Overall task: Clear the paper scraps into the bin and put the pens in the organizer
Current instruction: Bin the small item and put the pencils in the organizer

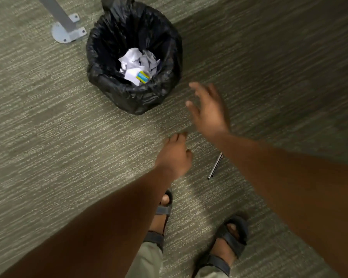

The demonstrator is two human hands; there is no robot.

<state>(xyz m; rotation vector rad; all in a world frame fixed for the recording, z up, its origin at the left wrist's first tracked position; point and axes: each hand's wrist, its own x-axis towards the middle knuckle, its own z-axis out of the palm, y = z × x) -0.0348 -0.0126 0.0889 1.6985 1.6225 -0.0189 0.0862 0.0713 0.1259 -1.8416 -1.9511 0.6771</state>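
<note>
A bin lined with a black bag [108, 85] stands on the carpet at upper centre. Crumpled white paper scraps [138, 63] and a small yellow and blue card lie inside it. My right hand [208, 109] hovers just right of the bin, fingers spread, holding nothing. Lower down, my left hand [174, 157] is held above the carpet with its fingers loosely curled and nothing visible in it. Two thin dark pens [215, 166] lie side by side on the carpet between my forearms, partly hidden under my right forearm.
A grey metal desk leg with a bolted foot plate [65, 30] stands left of the bin. My two feet in dark sandals [232, 239] are on the green-grey carpet [48, 137] at the bottom. No organizer is in view.
</note>
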